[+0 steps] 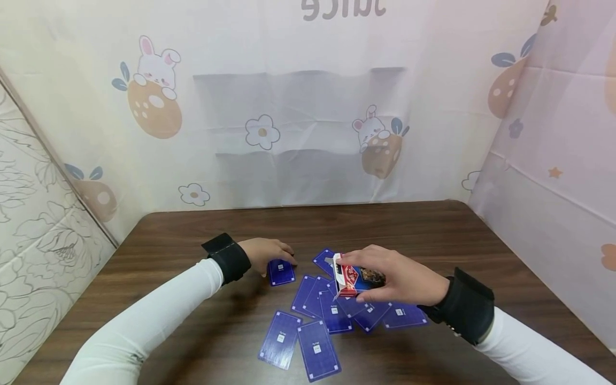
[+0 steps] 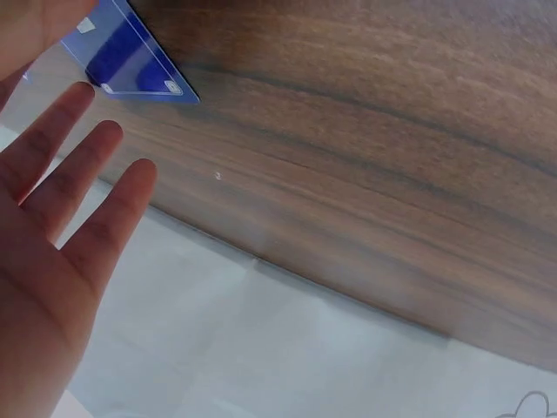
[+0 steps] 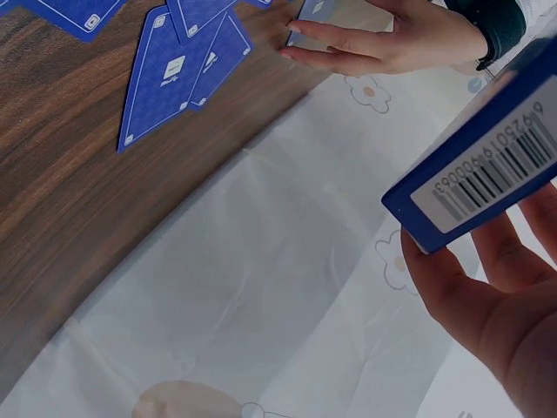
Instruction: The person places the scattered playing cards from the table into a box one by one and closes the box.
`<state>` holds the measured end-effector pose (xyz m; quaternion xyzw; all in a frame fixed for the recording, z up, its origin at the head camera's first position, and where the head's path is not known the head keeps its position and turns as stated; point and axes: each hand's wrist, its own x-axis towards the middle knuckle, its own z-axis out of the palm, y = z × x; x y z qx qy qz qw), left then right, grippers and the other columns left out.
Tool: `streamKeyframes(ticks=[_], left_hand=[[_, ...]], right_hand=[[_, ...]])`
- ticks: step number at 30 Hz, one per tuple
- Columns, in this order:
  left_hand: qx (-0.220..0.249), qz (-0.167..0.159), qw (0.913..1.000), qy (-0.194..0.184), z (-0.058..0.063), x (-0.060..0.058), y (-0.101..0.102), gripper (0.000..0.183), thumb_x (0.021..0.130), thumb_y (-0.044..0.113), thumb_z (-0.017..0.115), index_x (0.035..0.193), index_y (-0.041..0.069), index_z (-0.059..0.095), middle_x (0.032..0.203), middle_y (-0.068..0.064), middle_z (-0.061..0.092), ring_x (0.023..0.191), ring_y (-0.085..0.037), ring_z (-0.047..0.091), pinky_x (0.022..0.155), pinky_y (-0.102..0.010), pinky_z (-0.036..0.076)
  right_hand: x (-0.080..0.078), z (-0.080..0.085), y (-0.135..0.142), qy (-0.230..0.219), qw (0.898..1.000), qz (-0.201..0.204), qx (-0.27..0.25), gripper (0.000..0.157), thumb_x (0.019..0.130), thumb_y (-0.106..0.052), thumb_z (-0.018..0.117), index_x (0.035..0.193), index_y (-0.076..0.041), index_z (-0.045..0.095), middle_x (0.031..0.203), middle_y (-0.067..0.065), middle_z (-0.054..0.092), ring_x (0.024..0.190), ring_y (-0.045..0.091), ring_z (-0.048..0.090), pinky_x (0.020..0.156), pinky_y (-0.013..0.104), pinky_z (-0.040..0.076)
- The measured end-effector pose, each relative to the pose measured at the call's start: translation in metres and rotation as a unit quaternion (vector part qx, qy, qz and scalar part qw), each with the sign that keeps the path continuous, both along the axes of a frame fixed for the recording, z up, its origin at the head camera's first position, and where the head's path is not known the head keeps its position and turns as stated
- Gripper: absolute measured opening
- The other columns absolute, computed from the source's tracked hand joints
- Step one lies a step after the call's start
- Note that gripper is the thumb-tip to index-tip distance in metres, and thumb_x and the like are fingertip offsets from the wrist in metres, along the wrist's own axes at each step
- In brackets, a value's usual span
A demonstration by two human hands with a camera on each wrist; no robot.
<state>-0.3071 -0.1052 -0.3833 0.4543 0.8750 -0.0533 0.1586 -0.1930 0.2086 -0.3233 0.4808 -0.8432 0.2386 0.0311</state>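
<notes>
In the head view my left hand point(image 1: 270, 253) reaches over a blue card point(image 1: 281, 274) lying on the table, its fingertips at the card's far edge. The left wrist view shows three fairly straight, spread fingers point(image 2: 74, 178) beside the blue card point(image 2: 135, 61). My right hand point(image 1: 397, 271) grips a red and blue card box point(image 1: 350, 280) above a loose spread of blue cards point(image 1: 334, 313). One end of the box has a white flap. A barcode on the box point(image 3: 487, 170) faces the right wrist camera.
Two cards, a left one point(image 1: 280, 339) and a right one point(image 1: 318, 350), lie face down nearer me. The brown wooden table point(image 1: 212, 331) ends at a printed cloth backdrop point(image 1: 308, 182), and another cloth wall point(image 1: 553, 224) stands at the right.
</notes>
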Motion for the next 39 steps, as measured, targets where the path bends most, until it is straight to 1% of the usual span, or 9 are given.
streamKeyframes(ticks=[4,6,10,14,20,26,30,33,39], left_hand=[[0.001,-0.009,0.9999,0.014,-0.001,-0.003,-0.002,0.071,0.068,0.002,0.082,0.130,0.026,0.056,0.135,-0.003,0.051,0.127,-0.022,0.045,0.100,-0.040,0.042],[0.006,-0.007,0.9998,0.020,-0.001,-0.004,-0.003,0.067,0.069,0.004,0.082,0.128,0.024,0.058,0.132,-0.002,0.053,0.124,-0.021,0.047,0.100,-0.038,0.042],[0.017,0.005,0.9995,0.028,-0.002,-0.005,-0.007,0.058,0.070,0.010,0.083,0.123,0.023,0.061,0.125,-0.002,0.056,0.117,-0.021,0.052,0.097,-0.038,0.044],[0.031,0.026,0.9988,0.026,-0.003,-0.004,-0.011,0.053,0.070,0.015,0.083,0.119,0.021,0.062,0.118,-0.002,0.058,0.111,-0.020,0.055,0.095,-0.038,0.046],[0.056,0.071,0.9959,0.001,-0.006,-0.006,-0.018,0.048,0.068,0.018,0.085,0.110,0.016,0.061,0.109,-0.002,0.058,0.103,-0.019,0.057,0.091,-0.037,0.047],[0.067,0.128,0.9887,-0.040,-0.005,-0.006,-0.020,0.047,0.067,0.020,0.086,0.105,0.014,0.059,0.106,-0.004,0.054,0.102,-0.020,0.054,0.092,-0.038,0.045],[0.072,0.147,0.9848,-0.059,-0.003,-0.004,-0.020,0.049,0.065,0.019,0.087,0.103,0.012,0.057,0.104,-0.004,0.052,0.101,-0.021,0.051,0.091,-0.040,0.045],[0.073,0.157,0.9828,-0.064,-0.002,-0.003,-0.020,0.050,0.065,0.019,0.087,0.102,0.013,0.054,0.103,-0.004,0.051,0.100,-0.021,0.050,0.091,-0.040,0.044],[0.088,0.174,0.9781,-0.074,-0.006,-0.003,-0.026,0.056,0.065,0.022,0.087,0.105,0.013,0.050,0.107,-0.005,0.057,0.100,-0.021,0.053,0.091,-0.039,0.044]], right_hand=[[0.000,0.001,0.000,-0.007,1.000,-0.003,0.004,0.062,0.082,-0.040,0.070,0.136,-0.017,0.049,0.127,0.005,0.057,0.101,0.013,0.053,0.080,0.028,0.053],[0.000,0.002,0.000,-0.008,1.000,-0.005,0.006,0.062,0.082,-0.040,0.070,0.136,-0.018,0.049,0.128,0.005,0.056,0.102,0.013,0.053,0.081,0.029,0.053],[0.000,0.002,-0.001,-0.008,1.000,-0.004,0.007,0.062,0.083,-0.041,0.069,0.136,-0.017,0.049,0.128,0.006,0.057,0.101,0.013,0.053,0.081,0.029,0.053],[0.000,0.003,-0.001,-0.008,1.000,-0.005,0.007,0.061,0.082,-0.041,0.069,0.135,-0.017,0.050,0.127,0.005,0.057,0.101,0.012,0.053,0.080,0.028,0.053],[0.000,0.004,-0.002,-0.006,1.000,-0.007,0.010,0.063,0.081,-0.042,0.070,0.135,-0.017,0.050,0.127,0.005,0.057,0.103,0.012,0.053,0.081,0.028,0.053],[0.000,0.004,-0.002,-0.004,1.000,-0.006,0.009,0.062,0.082,-0.041,0.070,0.135,-0.017,0.050,0.125,0.005,0.058,0.100,0.011,0.053,0.080,0.028,0.053],[0.001,0.003,-0.002,-0.008,1.000,-0.002,0.006,0.061,0.083,-0.040,0.069,0.135,-0.016,0.049,0.124,0.006,0.058,0.099,0.012,0.053,0.080,0.028,0.053],[0.001,0.002,-0.002,-0.011,1.000,-0.001,0.004,0.061,0.083,-0.040,0.069,0.135,-0.016,0.049,0.124,0.006,0.058,0.100,0.012,0.054,0.080,0.028,0.053],[0.002,0.001,-0.002,-0.006,1.000,-0.001,0.002,0.061,0.083,-0.039,0.069,0.136,-0.017,0.049,0.125,0.005,0.058,0.100,0.012,0.053,0.079,0.028,0.053]])
